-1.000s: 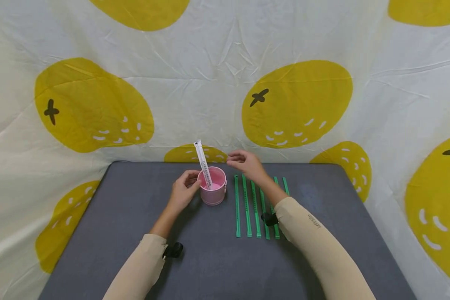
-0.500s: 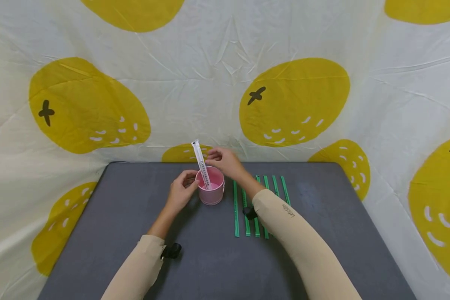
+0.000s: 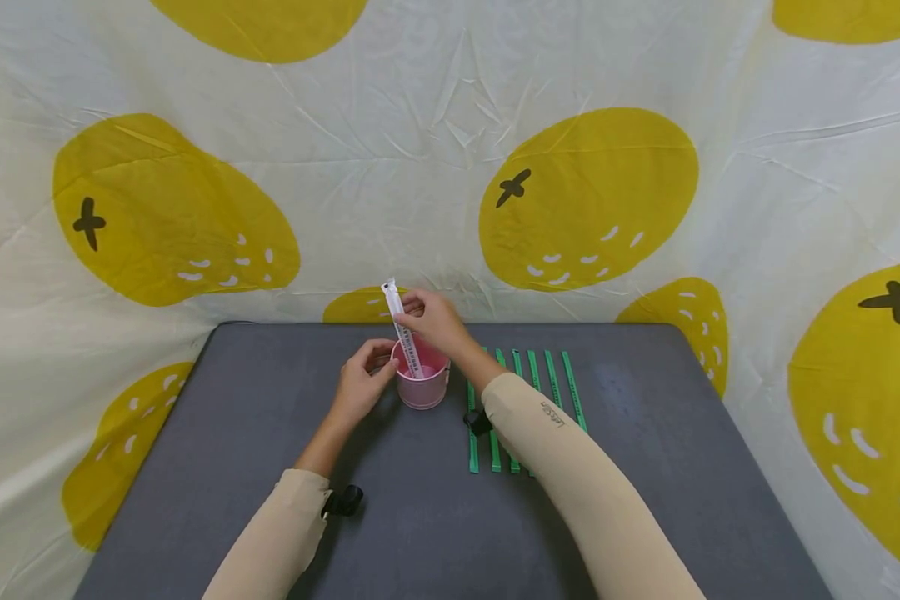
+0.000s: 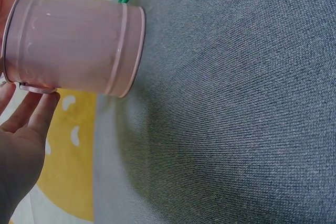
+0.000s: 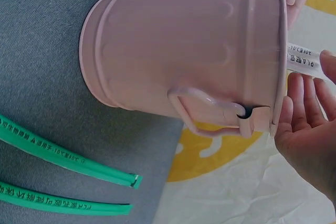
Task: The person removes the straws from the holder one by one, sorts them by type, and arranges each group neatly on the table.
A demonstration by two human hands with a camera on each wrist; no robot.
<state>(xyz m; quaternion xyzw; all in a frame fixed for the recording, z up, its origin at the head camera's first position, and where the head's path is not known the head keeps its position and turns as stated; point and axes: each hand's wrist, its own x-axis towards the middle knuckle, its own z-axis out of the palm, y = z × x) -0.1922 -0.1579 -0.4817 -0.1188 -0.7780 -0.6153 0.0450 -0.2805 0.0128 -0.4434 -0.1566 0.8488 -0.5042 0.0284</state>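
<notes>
A small pink metal bucket (image 3: 422,395) stands upright on the table, with a white wrapped straw (image 3: 409,352) leaning out of it to the upper left. My left hand (image 3: 360,385) holds the bucket's left side, thumb at the rim. Its fingertips meet the small side handle in the left wrist view, where the bucket (image 4: 73,40) appears sideways. Above the opening, my right hand (image 3: 435,323) pinches the straw between thumb and fingers. Printed text shows on the straw (image 5: 303,59) in the right wrist view, its lower end hidden by the bucket wall.
Several green wrapped straws (image 3: 574,390) lie side by side right of the bucket, partly covered by my right forearm. The dark grey table (image 3: 412,525) ends just behind the bucket. Behind it hangs a pale cloth (image 3: 390,108) with yellow fruit shapes.
My right hand has moved left from beside the bucket to the white straw and now pinches it. The left hand keeps its place at the bucket.
</notes>
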